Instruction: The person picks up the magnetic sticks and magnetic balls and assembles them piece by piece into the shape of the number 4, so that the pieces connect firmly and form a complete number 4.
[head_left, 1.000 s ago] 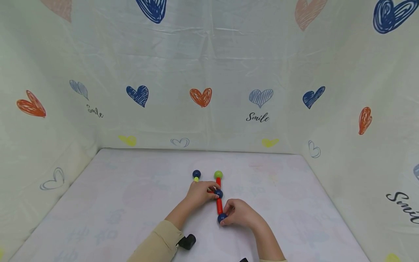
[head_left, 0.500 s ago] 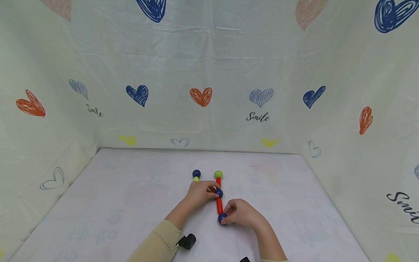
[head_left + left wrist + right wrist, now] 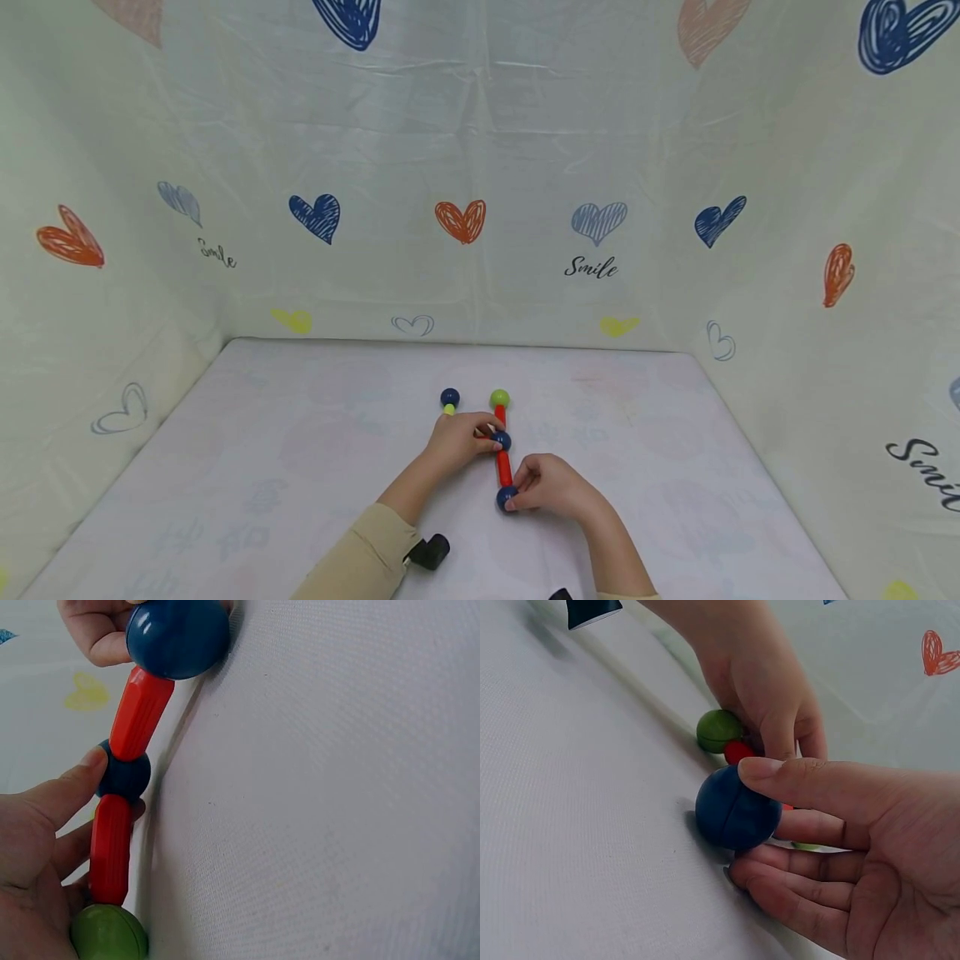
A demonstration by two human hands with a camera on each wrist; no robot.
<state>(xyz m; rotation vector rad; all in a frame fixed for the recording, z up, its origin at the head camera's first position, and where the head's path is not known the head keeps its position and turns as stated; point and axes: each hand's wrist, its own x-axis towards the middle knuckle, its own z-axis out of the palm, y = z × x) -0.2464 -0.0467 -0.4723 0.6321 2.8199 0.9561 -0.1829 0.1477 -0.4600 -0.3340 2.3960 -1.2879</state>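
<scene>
Balls and rods of a toy building set lie joined on the white table. My left hand (image 3: 453, 440) pinches the middle blue ball (image 3: 126, 774) between thumb and finger. From it a red rod (image 3: 503, 469) runs toward me to the nearest blue ball (image 3: 507, 498). That near ball is held by my right hand (image 3: 553, 490), thumb on one side and fingers on the other. A far green ball (image 3: 500, 398) tops another red rod. Under my left hand, hidden from the head view, a second red rod (image 3: 110, 847) meets a second green ball (image 3: 109, 932).
Left of the far green ball sits a blue ball (image 3: 450, 397) on a yellow-green rod (image 3: 449, 410), partly hidden by my left hand. A black wrist camera (image 3: 430, 552) sits at my left sleeve. Behind the table (image 3: 337, 400) hangs a white curtain (image 3: 525, 150) printed with hearts.
The near blue ball shifts slightly left and away from me with my right hand. The middle blue ball moves a touch farther away. Both hands keep their hold.
</scene>
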